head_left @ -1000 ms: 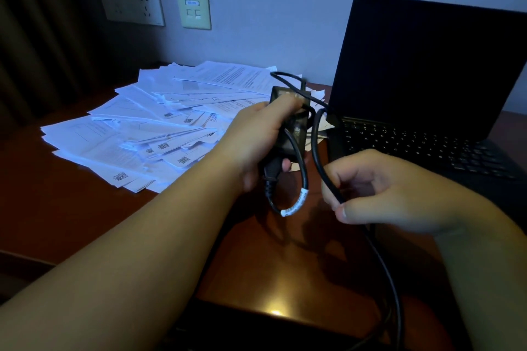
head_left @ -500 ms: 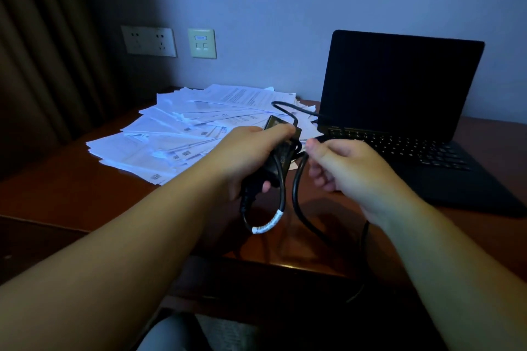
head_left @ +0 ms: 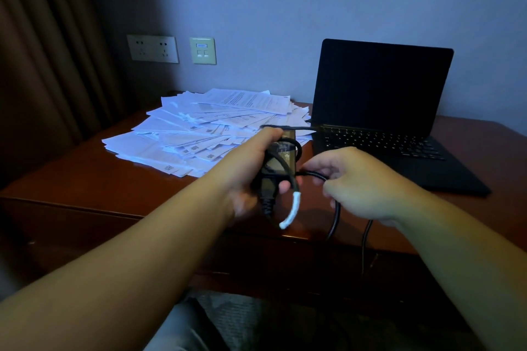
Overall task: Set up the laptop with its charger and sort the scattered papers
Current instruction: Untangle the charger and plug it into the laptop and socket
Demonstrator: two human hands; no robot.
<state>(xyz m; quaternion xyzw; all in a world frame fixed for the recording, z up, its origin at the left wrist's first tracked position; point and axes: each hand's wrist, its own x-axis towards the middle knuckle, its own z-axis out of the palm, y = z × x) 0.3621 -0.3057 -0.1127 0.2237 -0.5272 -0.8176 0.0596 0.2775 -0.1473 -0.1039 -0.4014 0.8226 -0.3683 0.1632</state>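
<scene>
Two bare forearms reach forward over the near edge of the brown surface (head_left: 85,179). The left hand (head_left: 251,168) grips the black charger brick (head_left: 281,157), with its cable looped around it. The right hand (head_left: 362,179) pinches the black cable (head_left: 335,216) just beside the brick. Behind them, scattered papers (head_left: 205,128) lie at the left and the open laptop (head_left: 379,111), screen dark, at the right. A wall socket (head_left: 152,48) is behind.
</scene>
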